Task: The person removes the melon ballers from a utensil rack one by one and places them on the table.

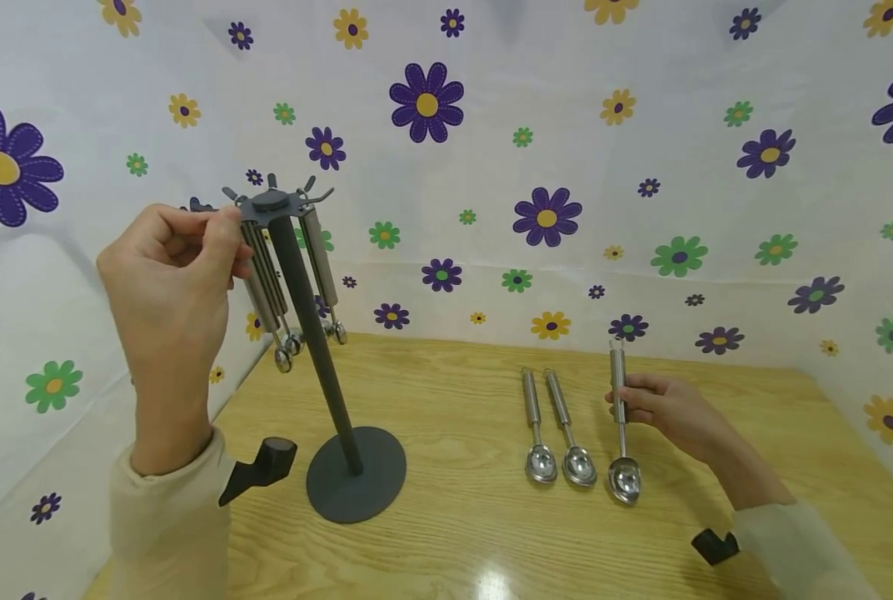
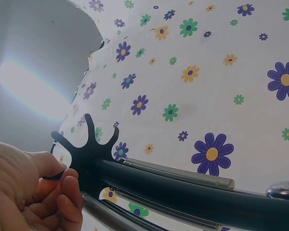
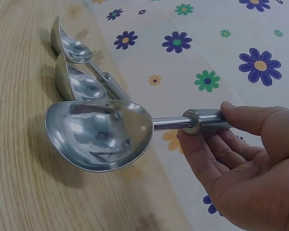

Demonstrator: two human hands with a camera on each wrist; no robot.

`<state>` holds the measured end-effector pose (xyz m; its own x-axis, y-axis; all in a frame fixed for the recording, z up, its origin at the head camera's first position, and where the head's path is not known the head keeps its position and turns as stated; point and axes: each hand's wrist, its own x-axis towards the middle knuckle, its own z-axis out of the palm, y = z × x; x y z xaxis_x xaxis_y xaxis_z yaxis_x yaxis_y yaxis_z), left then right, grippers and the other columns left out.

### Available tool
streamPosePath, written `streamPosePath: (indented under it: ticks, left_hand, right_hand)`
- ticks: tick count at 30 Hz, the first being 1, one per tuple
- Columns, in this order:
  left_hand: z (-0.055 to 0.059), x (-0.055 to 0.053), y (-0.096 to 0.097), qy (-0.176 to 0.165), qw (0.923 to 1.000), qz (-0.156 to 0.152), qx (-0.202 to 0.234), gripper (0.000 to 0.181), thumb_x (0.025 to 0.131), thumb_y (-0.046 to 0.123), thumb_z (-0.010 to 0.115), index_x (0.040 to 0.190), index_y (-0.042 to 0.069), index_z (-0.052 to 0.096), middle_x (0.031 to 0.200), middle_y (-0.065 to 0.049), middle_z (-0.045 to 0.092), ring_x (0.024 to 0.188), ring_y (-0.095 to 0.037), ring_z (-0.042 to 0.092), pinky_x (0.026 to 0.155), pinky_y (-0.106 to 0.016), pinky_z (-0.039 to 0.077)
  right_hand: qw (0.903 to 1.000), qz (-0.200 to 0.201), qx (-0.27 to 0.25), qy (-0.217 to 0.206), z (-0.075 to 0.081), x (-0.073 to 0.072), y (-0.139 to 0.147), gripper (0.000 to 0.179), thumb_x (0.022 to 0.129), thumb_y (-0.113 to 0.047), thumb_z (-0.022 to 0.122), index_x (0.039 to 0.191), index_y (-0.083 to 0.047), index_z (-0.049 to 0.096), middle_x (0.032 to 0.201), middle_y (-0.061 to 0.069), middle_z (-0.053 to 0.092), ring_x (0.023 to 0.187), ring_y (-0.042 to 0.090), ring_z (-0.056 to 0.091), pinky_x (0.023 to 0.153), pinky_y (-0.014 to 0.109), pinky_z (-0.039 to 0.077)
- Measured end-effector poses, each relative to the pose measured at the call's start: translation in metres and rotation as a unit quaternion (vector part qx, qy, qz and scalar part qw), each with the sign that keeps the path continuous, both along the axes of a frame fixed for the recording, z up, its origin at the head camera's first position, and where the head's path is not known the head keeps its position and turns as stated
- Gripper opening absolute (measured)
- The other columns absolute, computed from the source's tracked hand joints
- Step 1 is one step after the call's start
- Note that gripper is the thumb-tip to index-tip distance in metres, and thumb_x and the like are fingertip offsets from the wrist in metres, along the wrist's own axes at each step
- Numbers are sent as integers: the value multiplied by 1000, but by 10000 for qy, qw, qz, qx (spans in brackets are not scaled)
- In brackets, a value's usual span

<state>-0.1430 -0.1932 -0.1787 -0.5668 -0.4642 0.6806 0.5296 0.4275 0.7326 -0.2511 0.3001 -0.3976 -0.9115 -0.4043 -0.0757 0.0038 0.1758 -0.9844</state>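
A dark utensil rack [image 1: 319, 358] with a round base and hooks radiating from its top stands at the left. My left hand [image 1: 172, 275] pinches one of its hooks between thumb and fingers, as the left wrist view also shows. Several metal-handled utensils [image 1: 319, 258] hang from the other hooks. My right hand [image 1: 664, 408] grips the handle of a shiny metal ice cream scoop [image 3: 101, 137]. Its bowl faces the camera in the right wrist view. To its left, two similar scoops [image 1: 541, 463] [image 1: 579, 467] lie side by side on the table, handles pointing away from me.
The wood-grain table [image 1: 446, 533] meets a white cloth [image 1: 476, 183] printed with flowers, which rises behind and at both sides. Black wrist mounts [image 1: 262, 467] sit at both sleeves. A bright lamp [image 2: 33, 89] shows overhead in the left wrist view.
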Motion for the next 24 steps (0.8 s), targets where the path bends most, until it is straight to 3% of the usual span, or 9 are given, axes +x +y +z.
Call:
streamPosePath:
  ticks: [17,24]
  left_hand:
    - [-1,0,-1,92,9999,-92,90,11,97,14,72,90,6,73,75,-3,70,60,-13,64,56,-17,51]
    - [-1,-1,0,134,9997,-153,110,10,97,14,72,91,6,73,76,-4,71,60,-14,64,56,-17,52]
  right_hand:
    - [9994,-103,-13,-340,-18,-18,-3,47,109,-19,57,137,17,49,121,15,68,105,18,67,93,29,56]
    - [9979,-354,199,-513,-30,-27,-8,52,108,-18,58,141,20,44,108,4,64,95,13,63,87,27,57]
